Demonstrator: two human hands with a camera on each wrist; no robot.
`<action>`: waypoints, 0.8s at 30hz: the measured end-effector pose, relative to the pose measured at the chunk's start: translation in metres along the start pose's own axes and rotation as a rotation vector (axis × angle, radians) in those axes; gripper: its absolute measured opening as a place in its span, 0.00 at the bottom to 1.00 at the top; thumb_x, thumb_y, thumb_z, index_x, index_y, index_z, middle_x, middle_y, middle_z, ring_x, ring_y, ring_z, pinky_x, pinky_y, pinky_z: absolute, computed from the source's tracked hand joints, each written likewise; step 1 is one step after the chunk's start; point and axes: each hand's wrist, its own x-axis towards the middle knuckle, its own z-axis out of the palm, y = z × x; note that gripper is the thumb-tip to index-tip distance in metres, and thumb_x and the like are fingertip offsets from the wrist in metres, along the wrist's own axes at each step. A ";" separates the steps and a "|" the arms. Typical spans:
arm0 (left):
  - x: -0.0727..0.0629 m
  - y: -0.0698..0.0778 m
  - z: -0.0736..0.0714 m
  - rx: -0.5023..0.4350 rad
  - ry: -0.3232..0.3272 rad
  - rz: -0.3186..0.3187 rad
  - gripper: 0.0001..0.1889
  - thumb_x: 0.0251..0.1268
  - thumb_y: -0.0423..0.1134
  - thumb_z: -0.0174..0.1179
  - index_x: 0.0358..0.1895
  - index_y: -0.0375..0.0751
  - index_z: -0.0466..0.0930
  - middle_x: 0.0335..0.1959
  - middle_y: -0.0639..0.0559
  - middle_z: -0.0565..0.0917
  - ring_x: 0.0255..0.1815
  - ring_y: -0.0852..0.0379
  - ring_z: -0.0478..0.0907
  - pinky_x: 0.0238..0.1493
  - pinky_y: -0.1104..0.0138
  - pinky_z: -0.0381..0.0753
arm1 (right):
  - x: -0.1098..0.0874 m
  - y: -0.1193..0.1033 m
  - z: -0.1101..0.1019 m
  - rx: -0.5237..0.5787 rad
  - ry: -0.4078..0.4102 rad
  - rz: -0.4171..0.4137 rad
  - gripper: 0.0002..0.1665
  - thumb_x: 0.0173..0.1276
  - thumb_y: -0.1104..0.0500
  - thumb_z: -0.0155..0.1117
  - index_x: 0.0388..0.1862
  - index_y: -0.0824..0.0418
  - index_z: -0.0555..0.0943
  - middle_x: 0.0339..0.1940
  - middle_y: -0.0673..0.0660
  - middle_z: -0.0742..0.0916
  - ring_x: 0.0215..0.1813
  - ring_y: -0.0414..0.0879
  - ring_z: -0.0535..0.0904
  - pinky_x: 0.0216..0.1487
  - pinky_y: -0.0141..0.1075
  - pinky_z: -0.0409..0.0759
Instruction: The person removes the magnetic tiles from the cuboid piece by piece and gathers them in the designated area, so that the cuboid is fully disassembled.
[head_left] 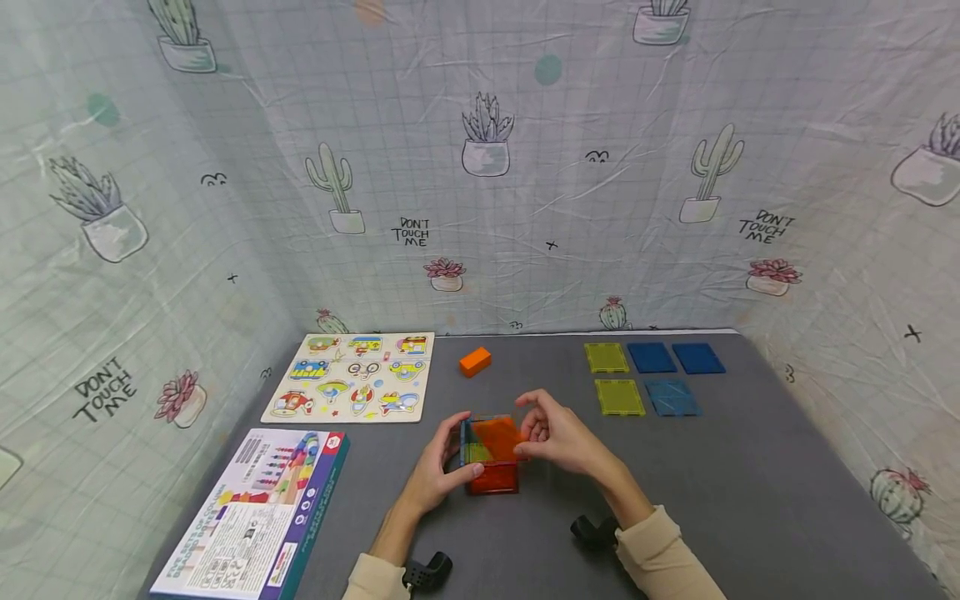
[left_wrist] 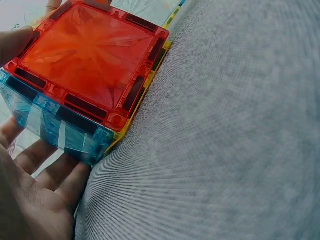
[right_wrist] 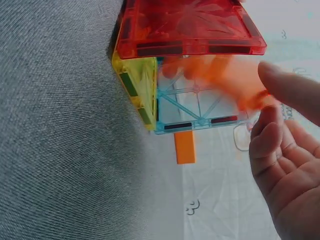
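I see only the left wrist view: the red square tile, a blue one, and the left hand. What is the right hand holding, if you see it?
Observer: In the head view, the right hand holds a translucent orange tile.
Operator: Thank you. Which pieces lie flat farther to the right?
Observer: Two yellow square tiles and three blue square tiles, in two rows.
Operator: Is something solid also near?
Observer: Yes, an orange rectangular block lies beyond the tile structure.
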 end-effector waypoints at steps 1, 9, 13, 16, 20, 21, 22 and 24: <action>0.000 0.000 0.000 -0.003 -0.002 0.002 0.39 0.62 0.39 0.65 0.76 0.43 0.59 0.65 0.43 0.76 0.62 0.44 0.76 0.65 0.71 0.74 | 0.000 0.000 0.000 0.004 -0.003 -0.007 0.32 0.63 0.62 0.73 0.63 0.63 0.69 0.34 0.52 0.83 0.30 0.39 0.77 0.35 0.30 0.80; 0.000 0.000 0.000 0.000 0.001 -0.004 0.39 0.62 0.39 0.65 0.76 0.44 0.59 0.65 0.44 0.76 0.62 0.47 0.75 0.66 0.70 0.74 | -0.001 0.001 0.000 -0.119 -0.057 -0.027 0.17 0.66 0.66 0.68 0.53 0.65 0.81 0.35 0.50 0.82 0.34 0.38 0.74 0.37 0.28 0.77; 0.000 0.001 -0.001 -0.002 -0.002 -0.006 0.38 0.62 0.37 0.64 0.76 0.47 0.59 0.65 0.45 0.76 0.63 0.49 0.75 0.66 0.71 0.73 | 0.002 0.004 0.006 -0.145 -0.010 -0.044 0.18 0.63 0.65 0.71 0.52 0.63 0.80 0.36 0.52 0.81 0.35 0.39 0.74 0.37 0.28 0.77; 0.000 0.002 -0.001 -0.003 -0.002 -0.012 0.38 0.62 0.37 0.64 0.76 0.47 0.59 0.66 0.46 0.76 0.63 0.50 0.75 0.66 0.71 0.73 | 0.003 0.007 0.010 -0.165 0.055 -0.055 0.20 0.63 0.64 0.73 0.52 0.61 0.79 0.38 0.54 0.80 0.35 0.39 0.73 0.36 0.28 0.76; 0.000 0.002 -0.001 0.007 0.000 -0.012 0.39 0.62 0.37 0.64 0.76 0.42 0.59 0.66 0.46 0.76 0.63 0.49 0.75 0.65 0.69 0.74 | 0.004 0.010 0.015 -0.202 0.089 -0.053 0.22 0.64 0.64 0.72 0.57 0.56 0.80 0.45 0.57 0.80 0.35 0.39 0.72 0.36 0.28 0.76; 0.000 0.002 -0.001 0.008 -0.001 -0.010 0.39 0.62 0.37 0.64 0.76 0.40 0.58 0.66 0.46 0.76 0.63 0.49 0.75 0.65 0.68 0.74 | 0.004 0.010 0.016 -0.208 0.086 -0.057 0.23 0.64 0.64 0.72 0.58 0.56 0.80 0.47 0.58 0.80 0.35 0.39 0.72 0.36 0.28 0.76; 0.000 0.002 -0.001 0.012 -0.001 -0.009 0.39 0.62 0.38 0.64 0.76 0.40 0.58 0.66 0.46 0.76 0.63 0.49 0.75 0.65 0.68 0.75 | 0.005 0.011 0.017 -0.210 0.082 -0.059 0.22 0.64 0.64 0.71 0.58 0.55 0.80 0.47 0.59 0.79 0.35 0.40 0.72 0.36 0.28 0.76; 0.000 0.003 -0.001 0.014 0.000 -0.011 0.39 0.62 0.38 0.64 0.76 0.39 0.58 0.65 0.46 0.76 0.63 0.49 0.75 0.65 0.68 0.75 | 0.005 0.011 0.018 -0.214 0.075 -0.057 0.21 0.65 0.64 0.70 0.57 0.55 0.81 0.49 0.60 0.79 0.36 0.41 0.72 0.38 0.28 0.76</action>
